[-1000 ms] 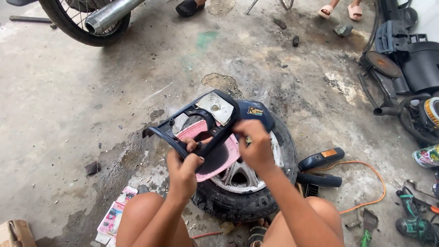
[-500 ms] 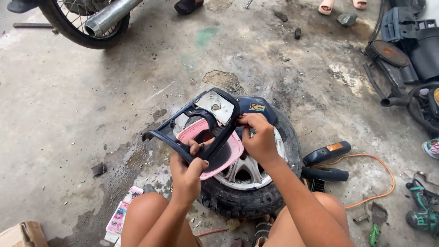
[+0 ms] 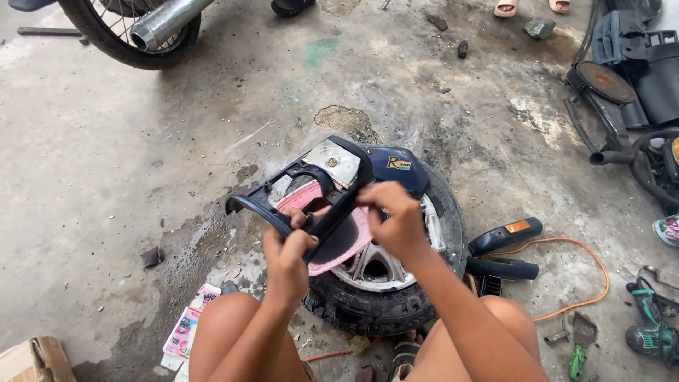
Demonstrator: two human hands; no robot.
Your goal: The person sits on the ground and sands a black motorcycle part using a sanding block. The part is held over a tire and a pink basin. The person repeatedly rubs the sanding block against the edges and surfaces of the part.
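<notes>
I hold a black plastic frame panel (image 3: 265, 204) with a silvery reflector housing (image 3: 338, 163) at its far end, tilted above a small wheel. My left hand (image 3: 288, 255) grips the frame's lower bar. My right hand (image 3: 396, 221) pinches the frame near its middle, fingers closed on it. Under the frame lie a pink plastic piece (image 3: 352, 239) and a dark blue cover (image 3: 396, 167), both resting on a black tyre (image 3: 368, 308) with a silver rim (image 3: 375, 263) on the concrete floor. My bare knees frame the tyre at the bottom.
A motorbike wheel and exhaust (image 3: 141, 28) stand at top left. Black scooter parts (image 3: 629, 78) lie at right. A black-and-orange tool (image 3: 505, 236) with an orange cable (image 3: 587, 269), a green tool (image 3: 651, 332), pink packets (image 3: 189, 328) and a cardboard box (image 3: 35, 359) surround me. Another person's sandalled feet (image 3: 530, 7) show at top.
The view has shifted slightly. My hands stay on the black frame, and my right hand has slid a little along it toward the middle.
</notes>
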